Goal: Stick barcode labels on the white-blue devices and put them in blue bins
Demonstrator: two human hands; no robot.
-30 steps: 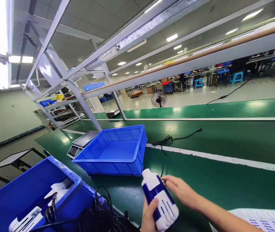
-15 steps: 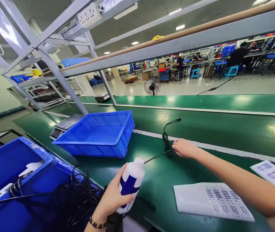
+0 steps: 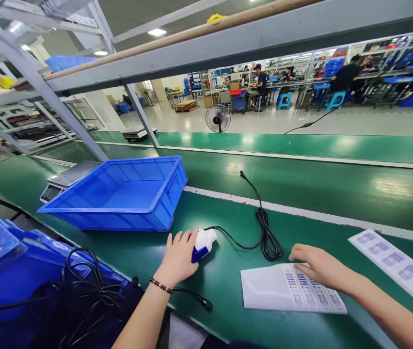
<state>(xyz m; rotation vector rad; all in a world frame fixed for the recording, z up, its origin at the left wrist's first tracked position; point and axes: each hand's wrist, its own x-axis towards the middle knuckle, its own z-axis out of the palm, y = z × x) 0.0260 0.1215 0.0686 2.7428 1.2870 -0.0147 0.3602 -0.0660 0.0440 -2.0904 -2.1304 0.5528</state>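
My left hand (image 3: 178,256) is closed over a white and blue plastic device (image 3: 202,243) that lies on the green table (image 3: 228,276). A black cord (image 3: 264,232) runs from the device to a coiled bundle on the table. My right hand (image 3: 319,267) rests with curled fingers on a white sheet of barcode labels (image 3: 282,291), just right of the coil. An empty blue bin (image 3: 119,196) stands just beyond my left hand.
A scale (image 3: 64,178) sits behind the blue bin. A second blue bin (image 3: 6,271) with tangled black cables (image 3: 83,291) is at lower left. Another label sheet (image 3: 399,269) lies at the right. A fan (image 3: 218,118) and seated people are far across the aisle.
My left hand lowered the device from mid-air onto the table. My right hand let go of the cord, leaving it coiled, and moved back onto the label sheet.
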